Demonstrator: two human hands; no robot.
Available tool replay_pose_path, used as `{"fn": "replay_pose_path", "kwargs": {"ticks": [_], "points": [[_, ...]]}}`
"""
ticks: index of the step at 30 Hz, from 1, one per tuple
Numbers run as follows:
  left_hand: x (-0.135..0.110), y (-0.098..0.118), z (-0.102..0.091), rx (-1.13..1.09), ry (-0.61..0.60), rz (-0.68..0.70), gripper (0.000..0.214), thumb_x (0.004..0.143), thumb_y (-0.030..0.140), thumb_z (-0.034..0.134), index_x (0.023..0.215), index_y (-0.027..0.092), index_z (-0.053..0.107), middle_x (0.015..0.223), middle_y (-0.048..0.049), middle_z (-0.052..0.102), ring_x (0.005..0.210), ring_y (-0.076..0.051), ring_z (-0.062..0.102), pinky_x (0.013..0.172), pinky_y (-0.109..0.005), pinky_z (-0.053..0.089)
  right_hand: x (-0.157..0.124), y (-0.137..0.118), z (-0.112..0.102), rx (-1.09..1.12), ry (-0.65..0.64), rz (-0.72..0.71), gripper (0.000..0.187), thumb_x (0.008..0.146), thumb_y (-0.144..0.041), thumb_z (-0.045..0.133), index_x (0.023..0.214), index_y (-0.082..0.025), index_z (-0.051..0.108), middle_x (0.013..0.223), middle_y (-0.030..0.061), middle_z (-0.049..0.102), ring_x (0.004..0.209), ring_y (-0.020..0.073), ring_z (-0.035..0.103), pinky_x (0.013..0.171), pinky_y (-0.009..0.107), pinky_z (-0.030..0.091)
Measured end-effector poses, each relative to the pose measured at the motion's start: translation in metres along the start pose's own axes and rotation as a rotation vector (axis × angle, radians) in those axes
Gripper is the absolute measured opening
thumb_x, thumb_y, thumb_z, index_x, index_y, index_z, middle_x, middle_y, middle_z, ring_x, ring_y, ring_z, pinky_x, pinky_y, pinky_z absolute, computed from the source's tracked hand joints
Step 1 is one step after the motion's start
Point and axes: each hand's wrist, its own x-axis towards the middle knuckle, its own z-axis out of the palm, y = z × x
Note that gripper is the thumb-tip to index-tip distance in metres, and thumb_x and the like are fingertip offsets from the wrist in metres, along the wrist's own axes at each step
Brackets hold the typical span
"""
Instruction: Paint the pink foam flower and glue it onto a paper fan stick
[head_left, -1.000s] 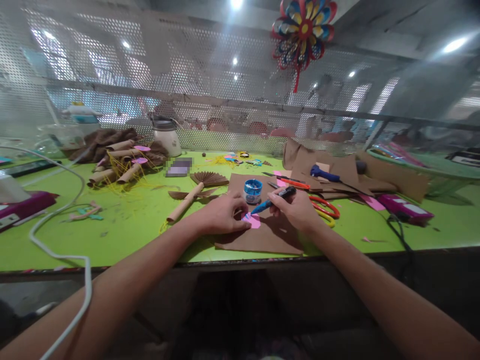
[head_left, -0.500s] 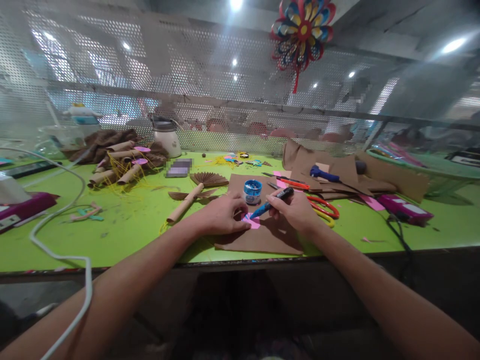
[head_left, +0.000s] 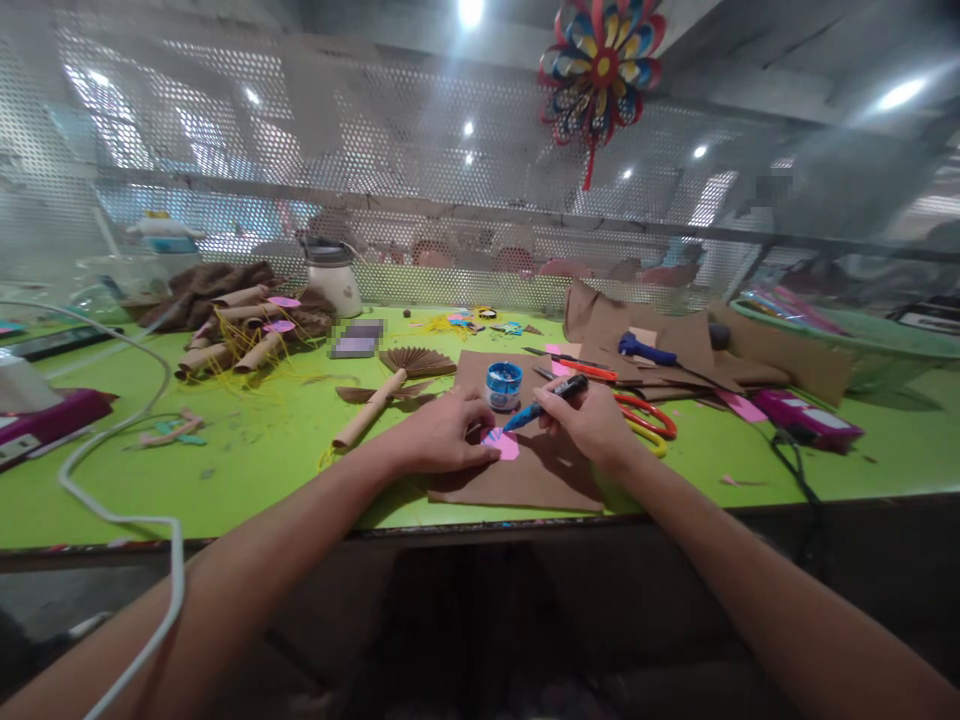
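brush (head_left: 541, 401) tip lifted, now pointing down-left

Brush (head_left: 541, 399) tip now slightly nearer the blue paint pot (head_left: 504, 383).

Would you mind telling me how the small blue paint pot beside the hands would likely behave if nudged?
The blue paint pot looks squat and wide, so it would probably slide rather than tip. It stands open on the brown paper sheet, so a hard knock might slop paint. It seems light; even a brush from the right hand could shift it.
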Motion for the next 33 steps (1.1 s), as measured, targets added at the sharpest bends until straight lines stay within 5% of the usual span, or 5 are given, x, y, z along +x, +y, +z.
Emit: {"fn": "replay_pose_path", "kwargs": {"ticks": [18,33], "points": [[-0.0009,0.0040,0.0001,0.006,0.000,-0.049,0.034,0.075,0.049,0.054,0.090,0.018,0.059,0.096,-0.0060,0.053,0.083,-0.019,0.049,0.072,-0.029,0.039,-0.0010,-0.0021,0.0010,-0.035,-0.018,-0.010,0.030,0.079,-0.044,0.054,0.073,-0.015,0.060,0.056,0.0014,0.060,0.048,0.0122,0.052,0.050,0.024,0.043],[-0.0027,0.0054,-0.0033,0.003,-0.074,-0.118,0.035,0.071,0.052,0.057,0.082,0.019,0.054,0.080,-0.0031,0.059,0.068,-0.017,0.051,0.057,-0.026,0.034,-0.0015,-0.0083,0.0011,-0.018,-0.078,0.004,0.025,0.077,-0.042,0.057,0.077,-0.017,0.059,0.058,-0.0004,0.060,0.052,0.0129,0.055,0.054,0.025,0.044]]}}
